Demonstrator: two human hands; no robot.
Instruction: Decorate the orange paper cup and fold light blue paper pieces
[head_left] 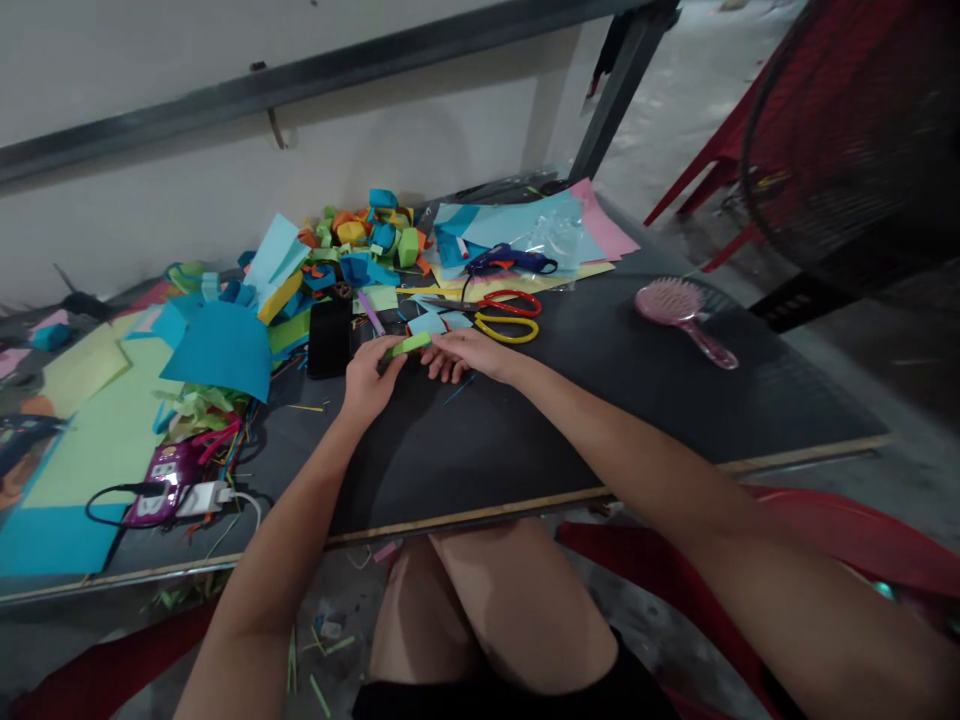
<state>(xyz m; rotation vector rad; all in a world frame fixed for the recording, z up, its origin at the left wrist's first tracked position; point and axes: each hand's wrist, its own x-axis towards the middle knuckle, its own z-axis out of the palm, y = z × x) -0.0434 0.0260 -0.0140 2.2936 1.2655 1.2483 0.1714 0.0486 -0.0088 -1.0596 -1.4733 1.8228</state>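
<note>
Well left of both grips, pale green sheets (94, 430) and a curled blue sheet (221, 350) spread across the desk (570, 400), with a purple power box (161, 480) at the near edge, apparently so its cords stay clear of the grips. Just left of the left grip (367, 375), a black phone (328, 340) lies flat; beyond it rises a heap of paper pieces (351, 232). From my remote seat, I see a green paper strip (411, 344) pinched by the left grip's thumb and fingers while the right grip (476, 355) closes on its other end, spare fingers curled below, probably to steady so slight a piece. Just beyond the right grip, scissors (471, 306) and a blue glue gun (517, 260) lie, I judge, for easy reach. Well to its right rests a pink hairbrush (675, 302), likely out of the way.
</note>
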